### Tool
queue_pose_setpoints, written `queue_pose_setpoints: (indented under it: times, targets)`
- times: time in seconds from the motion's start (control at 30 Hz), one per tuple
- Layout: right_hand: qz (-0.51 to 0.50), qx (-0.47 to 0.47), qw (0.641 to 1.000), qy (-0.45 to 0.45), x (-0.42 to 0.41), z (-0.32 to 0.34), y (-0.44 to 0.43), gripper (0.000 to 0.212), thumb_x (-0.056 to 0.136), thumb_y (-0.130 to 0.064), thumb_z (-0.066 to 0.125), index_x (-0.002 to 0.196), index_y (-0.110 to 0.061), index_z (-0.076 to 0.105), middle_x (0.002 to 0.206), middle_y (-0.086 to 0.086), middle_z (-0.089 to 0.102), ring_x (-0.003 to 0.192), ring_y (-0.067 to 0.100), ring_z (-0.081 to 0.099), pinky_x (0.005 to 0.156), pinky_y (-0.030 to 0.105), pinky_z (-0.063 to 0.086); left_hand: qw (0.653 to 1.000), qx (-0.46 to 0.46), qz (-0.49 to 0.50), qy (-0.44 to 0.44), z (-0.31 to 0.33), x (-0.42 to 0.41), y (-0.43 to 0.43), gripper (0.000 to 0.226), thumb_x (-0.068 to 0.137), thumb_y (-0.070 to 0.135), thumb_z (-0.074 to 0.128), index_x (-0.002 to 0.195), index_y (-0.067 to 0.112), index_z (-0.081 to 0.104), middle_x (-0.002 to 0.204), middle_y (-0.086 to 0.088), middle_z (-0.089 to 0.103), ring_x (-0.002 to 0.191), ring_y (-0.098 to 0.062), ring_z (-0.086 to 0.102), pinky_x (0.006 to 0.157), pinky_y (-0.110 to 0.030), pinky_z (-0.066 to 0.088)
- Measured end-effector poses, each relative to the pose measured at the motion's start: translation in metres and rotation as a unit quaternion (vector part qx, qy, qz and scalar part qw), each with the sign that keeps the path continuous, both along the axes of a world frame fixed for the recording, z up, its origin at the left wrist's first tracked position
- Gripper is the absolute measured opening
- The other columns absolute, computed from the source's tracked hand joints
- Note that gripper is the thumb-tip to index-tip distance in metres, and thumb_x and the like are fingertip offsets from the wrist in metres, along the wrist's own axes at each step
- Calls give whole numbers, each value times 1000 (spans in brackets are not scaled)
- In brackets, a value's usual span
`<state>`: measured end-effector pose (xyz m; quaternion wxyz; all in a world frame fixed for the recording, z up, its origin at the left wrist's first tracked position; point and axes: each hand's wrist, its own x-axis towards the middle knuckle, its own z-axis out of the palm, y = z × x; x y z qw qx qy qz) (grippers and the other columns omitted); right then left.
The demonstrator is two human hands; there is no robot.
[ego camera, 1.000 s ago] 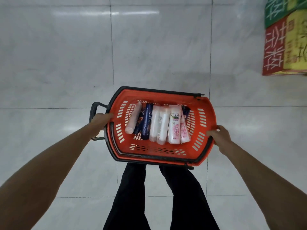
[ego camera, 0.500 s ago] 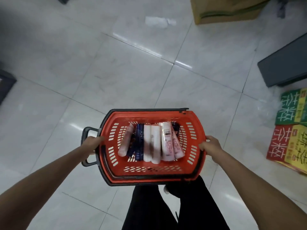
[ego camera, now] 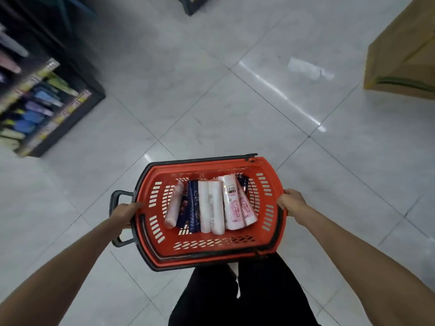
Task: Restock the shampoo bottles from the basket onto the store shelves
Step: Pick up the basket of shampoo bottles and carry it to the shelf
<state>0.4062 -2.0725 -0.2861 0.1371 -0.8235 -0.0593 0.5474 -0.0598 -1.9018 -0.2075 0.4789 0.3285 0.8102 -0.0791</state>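
Carrying stage, by the look of it; nothing shelved yet. Red basket (ego camera: 209,251) held level at about 6 o'clock in the view, above black trouser legs (ego camera: 240,297) and pale floor tiles (ego camera: 211,102). Left hand (ego camera: 126,214) clamped on the basket's 9 o'clock rim, just beside the black end handle (ego camera: 115,201); right hand (ego camera: 292,203) closed over the 3 o'clock rim. Both grips wrapped tight on plastic, none on a bottle.

Shampoo bottles (ego camera: 213,203) lying flat, side by side, touching: a pale pink one (ego camera: 174,204) toward 9 o'clock, a dark blue one (ego camera: 194,205), two white ones in the middle, a pink-and-white CLEAR bottle (ego camera: 231,201) toward 3 o'clock, with others partly hidden under them.

Store shelves (ego camera: 44,107) off at 10 o'clock, blurred, well apart from the basket, already carrying blue, green and purple bottles. Cardboard box (ego camera: 400,60) on the floor at 2 o'clock.

Likely risks: loose bottles rolling or sliding to one end if either side dips during the turn toward the shelves; a rim grip slipping, since the load hangs from fingers on the edge rather than a handle; basket corner clipping the shelf base on approach; footing unseen beneath the basket.
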Motion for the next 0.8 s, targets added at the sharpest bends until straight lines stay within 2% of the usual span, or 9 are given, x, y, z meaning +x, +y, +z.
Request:
queue_pose_setpoints:
  times: [0.07,0.1,0.2,0.3,0.4,0.47,0.57,0.8]
  targets:
    - [26,4,1000,4,9,5,48,53,43,-9,47,90,-13,71,82,14,76,86,38,74,69,41,59,999,3,37,-2,6,0,16,34,95,27,68,111,-3,66,106,-20,71,93,-35,68,85,-45,56]
    - [34,2,999,5,15,9,74,49,46,-10,49,90,-13,71,82,12,76,84,38,74,73,40,61,999,6,51,-5,10,3,26,34,95,27,68,111,-3,65,107,-20,71,93,-34,68,85,-44,56]
    - [80,-2,996,-23,29,24,146,34,61,-17,50,87,-12,71,82,11,76,78,32,74,76,51,64,997,5,78,-13,17,11,46,35,95,27,67,112,-3,67,105,-18,72,91,-32,69,81,-41,56]
    - [114,-3,992,-50,33,42,218,33,61,-18,46,82,-7,69,80,14,73,77,34,72,74,47,64,994,1,107,-24,19,19,76,33,96,26,66,111,-3,67,100,-16,73,86,-29,69,76,-38,56]
    - [88,5,993,-74,34,61,283,15,73,-6,46,74,-5,60,71,12,64,67,31,63,56,32,49,991,-5,128,-47,13,28,116,34,95,28,66,111,-2,67,102,-16,73,87,-28,70,77,-39,57]
    - [66,12,994,-82,37,68,327,14,75,-2,44,74,-6,57,69,10,59,61,29,57,52,27,41,989,-5,135,-60,12,33,149,35,96,31,66,110,-1,67,100,-14,74,87,-28,71,73,-36,57]
    - [57,15,995,-86,43,83,392,13,72,0,41,72,-7,53,68,9,55,60,29,54,52,27,40,986,-10,146,-75,12,37,210,37,96,34,64,113,1,66,95,-12,74,85,-26,71,66,-32,56]
    - [76,19,993,-93,49,111,533,12,70,-4,43,72,-8,54,74,11,60,66,30,57,61,34,48,982,-17,165,-87,22,39,351,40,96,34,64,118,1,65,100,-13,74,91,-29,72,80,-39,58]
